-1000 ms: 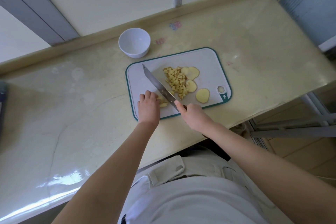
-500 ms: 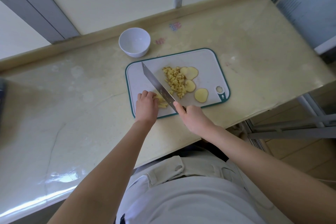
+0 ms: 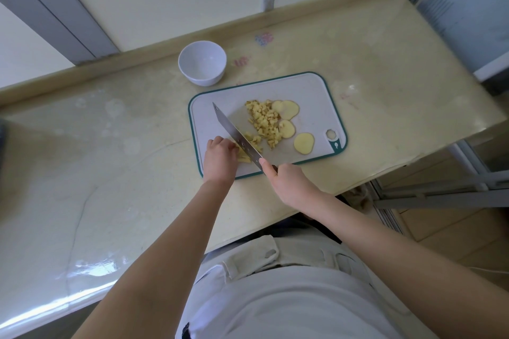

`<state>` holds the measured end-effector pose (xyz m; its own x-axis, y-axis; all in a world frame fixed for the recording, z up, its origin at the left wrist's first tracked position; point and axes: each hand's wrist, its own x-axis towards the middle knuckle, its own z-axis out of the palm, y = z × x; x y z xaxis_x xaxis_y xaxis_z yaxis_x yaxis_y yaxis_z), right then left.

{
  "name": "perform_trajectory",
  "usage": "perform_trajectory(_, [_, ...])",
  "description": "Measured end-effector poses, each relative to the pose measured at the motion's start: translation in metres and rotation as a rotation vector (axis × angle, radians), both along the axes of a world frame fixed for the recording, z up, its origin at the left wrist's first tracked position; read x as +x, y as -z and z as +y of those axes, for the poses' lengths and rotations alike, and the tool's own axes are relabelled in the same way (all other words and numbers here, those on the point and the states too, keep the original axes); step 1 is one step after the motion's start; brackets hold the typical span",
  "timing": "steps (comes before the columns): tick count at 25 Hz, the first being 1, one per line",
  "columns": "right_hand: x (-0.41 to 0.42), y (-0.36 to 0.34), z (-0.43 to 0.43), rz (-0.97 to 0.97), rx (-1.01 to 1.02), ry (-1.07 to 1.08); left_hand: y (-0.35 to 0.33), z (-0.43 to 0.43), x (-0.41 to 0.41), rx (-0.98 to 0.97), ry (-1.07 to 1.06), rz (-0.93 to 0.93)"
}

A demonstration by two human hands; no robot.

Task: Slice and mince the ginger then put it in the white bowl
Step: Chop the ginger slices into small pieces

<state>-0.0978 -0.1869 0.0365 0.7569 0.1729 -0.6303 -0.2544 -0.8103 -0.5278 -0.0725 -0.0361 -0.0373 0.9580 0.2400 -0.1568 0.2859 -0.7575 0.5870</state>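
Beige counter, board at near edge. Right hand is clamped round knife handle; ginger piece is held down by left hand, fingers curled, beside blade.

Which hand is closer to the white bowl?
Left. The left hand holds ginger on the board, a little in front of the white bowl. The right hand, gripping the knife, is farther away, off to the right.
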Motion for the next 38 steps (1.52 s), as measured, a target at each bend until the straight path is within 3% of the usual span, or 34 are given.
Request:
perform_trajectory(5, [0.005,0.003,0.003,0.059,-0.025,-0.055,-0.003,-0.002,0.002,0.017,-0.005,0.009])
perform_trajectory(7, [0.004,0.011,0.007,0.099,-0.076,0.062,-0.004,-0.002,0.001,0.015,-0.003,0.004])
perform_trajectory(12, [0.007,0.027,0.008,0.068,-0.161,0.055,-0.004,-0.002,0.001,0.005,-0.006,-0.007])
perform_trajectory(17, [0.003,0.029,0.002,0.020,0.055,0.051,0.002,0.000,-0.001,-0.012,-0.006,-0.024])
perform_trajectory(24, [0.013,0.023,-0.006,0.042,0.074,0.024,-0.004,0.004,-0.007,-0.063,0.076,0.025])
perform_trajectory(28, [0.010,0.024,-0.004,-0.008,0.053,0.030,-0.003,0.001,-0.013,0.068,0.201,0.102])
perform_trajectory(38, [0.008,0.018,-0.006,-0.069,0.078,0.074,0.000,-0.007,-0.008,0.142,0.126,0.066])
